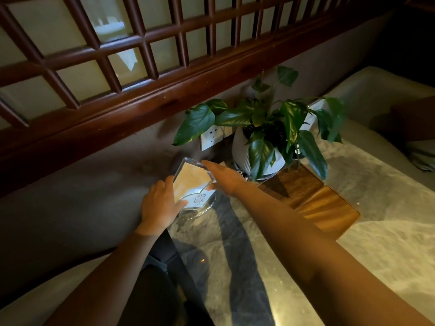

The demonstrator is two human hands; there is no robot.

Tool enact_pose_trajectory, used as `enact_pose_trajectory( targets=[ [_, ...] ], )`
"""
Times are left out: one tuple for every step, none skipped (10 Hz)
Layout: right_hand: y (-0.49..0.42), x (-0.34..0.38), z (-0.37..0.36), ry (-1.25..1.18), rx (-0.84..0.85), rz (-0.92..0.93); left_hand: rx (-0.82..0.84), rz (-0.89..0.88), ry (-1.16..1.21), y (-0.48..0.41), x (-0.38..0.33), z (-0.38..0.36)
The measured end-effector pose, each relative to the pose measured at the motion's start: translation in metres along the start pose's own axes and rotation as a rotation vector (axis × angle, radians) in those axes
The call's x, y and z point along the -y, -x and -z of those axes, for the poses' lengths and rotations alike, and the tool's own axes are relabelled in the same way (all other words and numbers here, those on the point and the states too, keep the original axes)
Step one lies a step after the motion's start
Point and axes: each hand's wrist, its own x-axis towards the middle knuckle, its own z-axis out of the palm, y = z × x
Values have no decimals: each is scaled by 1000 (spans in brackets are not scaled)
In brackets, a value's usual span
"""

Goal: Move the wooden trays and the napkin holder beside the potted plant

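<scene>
Both hands clasped the clear napkin holder [194,184] just left of the potted plant [259,147]: left hand [160,205] cupping its near corner, right hand [221,177] flat-fingered along the plant-side edge

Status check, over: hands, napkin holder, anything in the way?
Both hands on napkin holder: left hand near side, right hand far side. Holder left of potted plant. Wooden trays beside the pot. Nothing blocking.

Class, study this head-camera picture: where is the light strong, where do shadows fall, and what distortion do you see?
Head view: dim overall, with warm light on the marble table and wooden trays; both arms cast long dark shadows toward the camera; the clear napkin holder between the left hand and right hand glints; the wide lens tilts and bends the lattice screen; the corners fall dark.
</scene>
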Motion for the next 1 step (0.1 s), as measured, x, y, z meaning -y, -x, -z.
enact_pose_trajectory(
  targets=[
    [7, 1, 1, 50, -18, -6, -98, -15, -74, 7, -2, -3]
  ],
)
